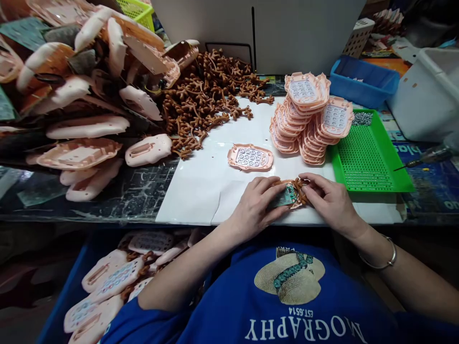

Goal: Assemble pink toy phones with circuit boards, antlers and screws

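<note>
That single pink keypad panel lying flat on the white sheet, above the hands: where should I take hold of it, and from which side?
Pinch the keypad panel across its short width, at its near and far long edges, coming from above. It lies flat and alone on the white sheet with keys facing up and its long axis left to right, so both edges are free; the stack stands apart to its right.

Bright, even overhead light with soft shadows; wide-angle bending and slight blur at the edges.
</note>
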Demonstrator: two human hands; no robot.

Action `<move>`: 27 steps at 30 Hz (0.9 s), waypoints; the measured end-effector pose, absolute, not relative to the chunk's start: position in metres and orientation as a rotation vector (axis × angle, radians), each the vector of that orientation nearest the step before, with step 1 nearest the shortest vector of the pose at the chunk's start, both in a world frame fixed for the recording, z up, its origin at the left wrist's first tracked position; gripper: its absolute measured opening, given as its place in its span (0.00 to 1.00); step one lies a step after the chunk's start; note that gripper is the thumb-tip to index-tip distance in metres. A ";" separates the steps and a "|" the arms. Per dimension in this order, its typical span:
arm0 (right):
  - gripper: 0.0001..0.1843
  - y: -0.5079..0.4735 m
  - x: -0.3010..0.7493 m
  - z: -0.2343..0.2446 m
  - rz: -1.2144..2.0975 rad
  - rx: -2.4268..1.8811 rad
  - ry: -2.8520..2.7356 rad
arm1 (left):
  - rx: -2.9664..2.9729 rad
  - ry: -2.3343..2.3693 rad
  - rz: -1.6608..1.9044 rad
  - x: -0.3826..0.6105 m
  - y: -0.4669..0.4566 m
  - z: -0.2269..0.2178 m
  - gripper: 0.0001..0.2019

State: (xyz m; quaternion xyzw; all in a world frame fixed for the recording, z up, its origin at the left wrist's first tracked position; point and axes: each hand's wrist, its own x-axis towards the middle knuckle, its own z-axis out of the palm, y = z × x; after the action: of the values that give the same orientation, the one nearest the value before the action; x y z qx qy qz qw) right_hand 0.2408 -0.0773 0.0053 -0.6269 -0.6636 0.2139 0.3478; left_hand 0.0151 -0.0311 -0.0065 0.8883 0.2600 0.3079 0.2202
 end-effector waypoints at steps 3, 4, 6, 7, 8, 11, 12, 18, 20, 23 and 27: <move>0.15 -0.081 0.240 0.007 0.402 -1.598 -1.849 | 2.456 0.716 0.835 0.015 -0.031 -0.006 0.21; 0.15 -0.082 0.240 0.007 0.361 -1.590 -1.898 | 2.457 0.718 0.830 0.015 -0.031 -0.005 0.21; 0.15 -0.081 0.241 0.007 0.293 -1.595 -1.994 | 2.465 0.722 0.824 0.015 -0.031 -0.004 0.21; 0.16 -0.080 0.241 0.008 0.258 -1.604 -2.044 | 2.474 0.721 0.823 0.015 -0.031 -0.004 0.21; 0.16 -0.079 0.241 0.008 0.215 -1.616 -2.094 | 2.485 0.718 0.824 0.015 -0.031 -0.004 0.21; 0.17 -0.074 0.241 0.013 0.089 -1.655 -2.262 | 2.512 0.719 0.830 0.016 -0.031 -0.004 0.21; 0.17 -0.072 0.241 0.014 0.051 -1.667 -2.313 | 2.512 0.731 0.826 0.016 -0.031 -0.004 0.21; 0.17 -0.077 0.239 0.015 -0.256 -1.628 -2.339 | 2.488 0.778 0.792 0.015 -0.032 -0.006 0.21; 0.15 -0.080 0.240 0.011 -0.269 -1.549 -2.269 | 2.488 0.771 0.784 0.015 -0.032 -0.005 0.20; 0.15 -0.081 0.238 0.011 -0.208 -1.465 -2.315 | 2.486 0.769 0.770 0.016 -0.032 -0.004 0.20; 0.17 -0.077 0.236 0.019 -0.225 -1.463 -2.575 | 2.488 0.771 0.783 0.016 -0.032 -0.004 0.20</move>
State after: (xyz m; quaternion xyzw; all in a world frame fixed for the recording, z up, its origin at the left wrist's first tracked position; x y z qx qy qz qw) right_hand 0.2357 -0.0768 0.0191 -0.4908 -0.8637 -0.0756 0.0857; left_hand 0.0164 -0.0319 -0.0042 0.8945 0.2771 0.2815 0.2094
